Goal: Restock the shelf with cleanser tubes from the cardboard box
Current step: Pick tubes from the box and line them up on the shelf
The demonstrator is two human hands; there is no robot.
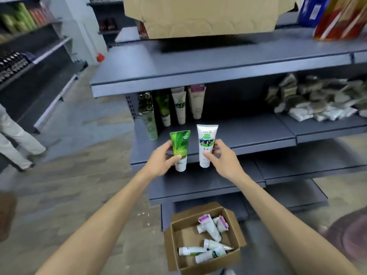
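The left hand (160,158) gripped a green cleanser tube (179,150) cap-down, fingers and thumb curled round its lower body. The right hand (220,158) pinched a white cleanser tube (206,145) the same way, cap-down. Both tubes were held upright, side by side but apart, in front of the edge of the grey shelf (248,133). At the back left of that shelf four tubes (172,108) stood in a row, caps down. On the floor below, the open cardboard box (200,245) contained a loose pile of white tubes (208,241), several lying flat, some with pink ends. A larger cardboard carton (208,14) sat on the top shelf. Pale packets (317,98) were heaped on the adjoining shelf to the right.
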